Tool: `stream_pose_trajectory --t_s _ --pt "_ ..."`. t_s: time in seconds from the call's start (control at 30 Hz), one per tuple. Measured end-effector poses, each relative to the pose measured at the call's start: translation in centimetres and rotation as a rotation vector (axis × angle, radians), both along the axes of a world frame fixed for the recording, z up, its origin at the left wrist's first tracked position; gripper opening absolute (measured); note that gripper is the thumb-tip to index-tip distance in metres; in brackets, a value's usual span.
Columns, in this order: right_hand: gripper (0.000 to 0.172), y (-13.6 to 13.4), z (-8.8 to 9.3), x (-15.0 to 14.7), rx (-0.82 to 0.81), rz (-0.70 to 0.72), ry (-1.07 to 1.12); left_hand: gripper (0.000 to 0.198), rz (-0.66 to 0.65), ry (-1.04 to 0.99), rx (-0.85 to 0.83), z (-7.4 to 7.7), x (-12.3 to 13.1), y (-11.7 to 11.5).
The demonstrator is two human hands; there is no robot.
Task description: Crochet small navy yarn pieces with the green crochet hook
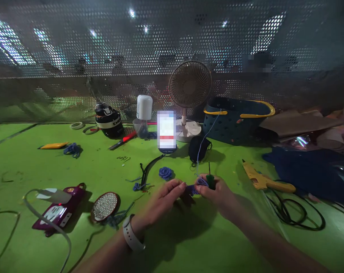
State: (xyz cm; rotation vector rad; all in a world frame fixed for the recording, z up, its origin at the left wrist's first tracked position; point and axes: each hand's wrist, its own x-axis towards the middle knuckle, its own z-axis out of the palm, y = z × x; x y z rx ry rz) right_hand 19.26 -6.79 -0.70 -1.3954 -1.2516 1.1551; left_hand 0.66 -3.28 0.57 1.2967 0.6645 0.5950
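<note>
My left hand (170,195), with a white band on its wrist, is closed on one end of a small purple crocheted piece (192,189). My right hand (215,193) pinches the other end and also grips a green-handled crochet hook (209,180), its thin metal shaft pointing up. A light purple yarn strand (200,151) runs from the right fingers up over the rim of the dark basket (231,127). Just beyond my left hand lies a crocheted blue-purple rosette (165,173). The fingers partly hide the piece.
A phone (166,131), fan (190,85) and dark yarn ball (198,149) stand ahead. On the right lie a yellow glue gun (263,181) and coiled black cable (299,214). A power strip (60,208) and round studded object (105,206) are left; a box cutter (123,140) lies behind.
</note>
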Motion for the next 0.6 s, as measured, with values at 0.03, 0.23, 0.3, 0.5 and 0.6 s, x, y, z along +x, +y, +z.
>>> stream_pose_trajectory --t_s 0.03,0.23,0.3,0.5,0.6 --pt "0.017 0.0 0.0 0.0 -0.007 0.006 0.011 0.035 -0.007 0.015 0.006 0.1 0.0 0.0" --pt "0.021 -0.4 0.3 0.1 -0.009 0.002 0.112 0.033 -0.027 0.009 0.062 -0.1 0.1 0.2" --pt "0.02 -0.5 0.4 0.1 0.02 -0.001 0.143 0.032 -0.013 -0.001 0.097 -0.3 0.2 0.2" --pt "0.018 -0.6 0.6 0.0 0.05 -0.046 0.154 0.029 0.035 0.023 0.217 -0.8 0.2 0.3" --pt "0.018 -0.6 0.9 0.1 0.07 -0.044 0.133 0.027 0.052 0.023 0.256 -1.0 0.2 0.3"
